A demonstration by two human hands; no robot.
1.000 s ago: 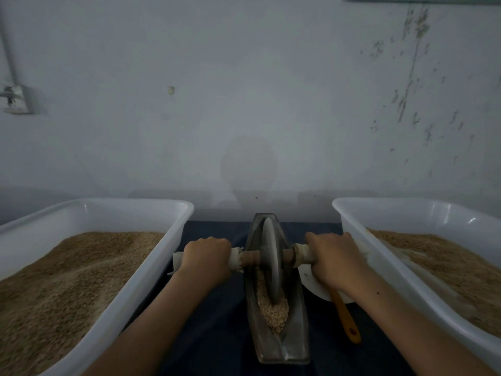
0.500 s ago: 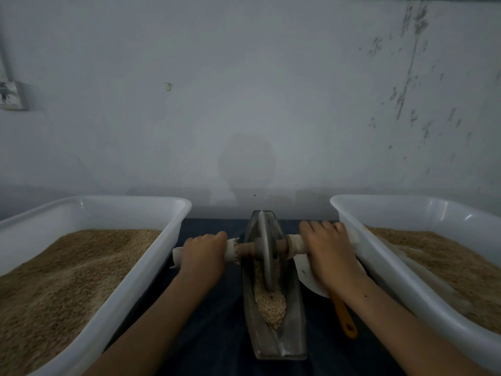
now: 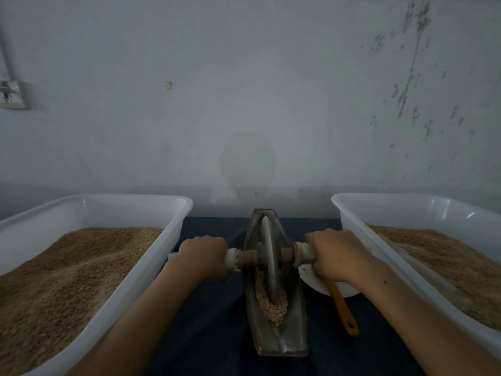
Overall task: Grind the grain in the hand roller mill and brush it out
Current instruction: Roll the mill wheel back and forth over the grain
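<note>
- The mill's boat-shaped trough (image 3: 276, 340) lies lengthwise on the dark cloth (image 3: 211, 316) over the table, running away from the person toward the wall; everything else is best placed from it
- The grinding wheel (image 3: 269, 256) stands upright on edge in the trough's groove, its axle (image 3: 248, 257) crossing the trough so a handle sticks out on each side
- The left hand (image 3: 202, 256) is wrapped round the pale handle left of the trough, its grip curled tight on it; the right hand (image 3: 336, 255) does the same on the handle (image 3: 305, 252) to the right; holding both ends evenly would keep the wheel from tipping as it rolls
- The grain (image 3: 272, 303) being ground lies in the groove, heaped at the wheel's foot and toward the near end of the trough; it looks coarse, so I judge grinding is under way and the brushing out not yet begun
- Just right of the trough sits a white dish (image 3: 317, 283) with an orange-handled tool (image 3: 343, 308), its head hidden under the wrist; probably the brush, kept within reach
- A white tub (image 3: 151, 256) of grain stands left of the trough and another tub (image 3: 385, 245) right of it, close by for scooping and emptying, I would guess
</note>
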